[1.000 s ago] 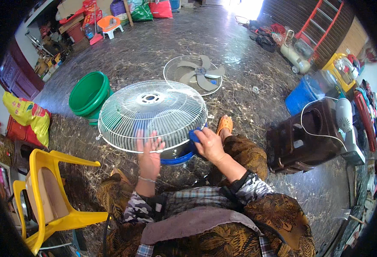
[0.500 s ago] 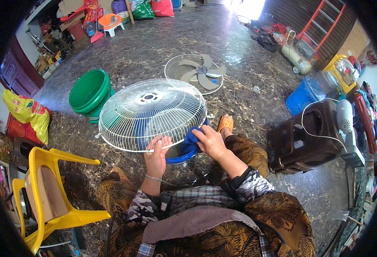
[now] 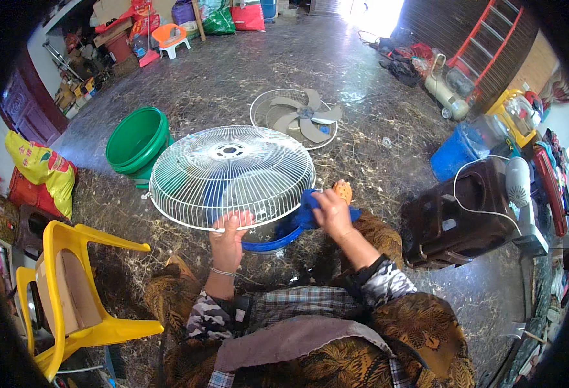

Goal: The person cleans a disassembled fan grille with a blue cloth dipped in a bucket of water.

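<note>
Starting at the floor's near left corner, there's the yellow chair point(image 3: 113, 328), with the green bucket point(image 3: 135, 139) farther up. Now the left hand point(image 3: 229, 236), fingers curled on the near rim of the white fan cover point(image 3: 232, 165)! That cover sits tilted near the middle of the floor, over the blue tub point(image 3: 274, 246) (its rim peeks out below). Beyond it, grey fan blades point(image 3: 307, 115) lie on a second round cover point(image 3: 263, 103). Here's the right hand point(image 3: 333, 213), bunched around a blue cloth point(image 3: 308, 210) just beside the cover's right rim. Toward the floor's right edge, a blue bucket point(image 3: 452, 154).
</note>
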Demonstrator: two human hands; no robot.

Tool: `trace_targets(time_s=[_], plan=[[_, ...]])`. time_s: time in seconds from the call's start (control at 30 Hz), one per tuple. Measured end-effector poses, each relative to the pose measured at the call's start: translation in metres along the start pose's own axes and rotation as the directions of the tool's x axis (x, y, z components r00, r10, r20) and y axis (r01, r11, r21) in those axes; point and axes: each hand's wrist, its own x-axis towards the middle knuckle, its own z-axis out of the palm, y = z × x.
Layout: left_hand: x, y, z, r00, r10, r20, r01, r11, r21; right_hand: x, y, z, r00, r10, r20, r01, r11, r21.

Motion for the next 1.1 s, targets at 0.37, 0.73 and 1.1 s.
trace_targets(time_s=[0.37, 0.73, 1.1], plan=[[-0.011, -0.012, 0.000, 0.991, -0.076, -0.106, 0.087, 0.991, 0.103, 0.046, -0.078, 0.026, 0.990, -0.092, -0.105, 0.106, 0.985, 0.136], [-0.006, 0.001, 0.006, 0.996, -0.071, -0.058, 0.074, 0.996, 0.048, 0.041, -0.034, 0.032, 0.994, -0.045, -0.103, 0.048, 0.998, 0.027], [-0.010, -0.003, 0.011, 0.997, -0.077, 0.004, 0.075, 0.976, 0.205, -0.035, -0.046, 0.016, 0.981, -0.173, -0.091, 0.165, 0.983, -0.086]])
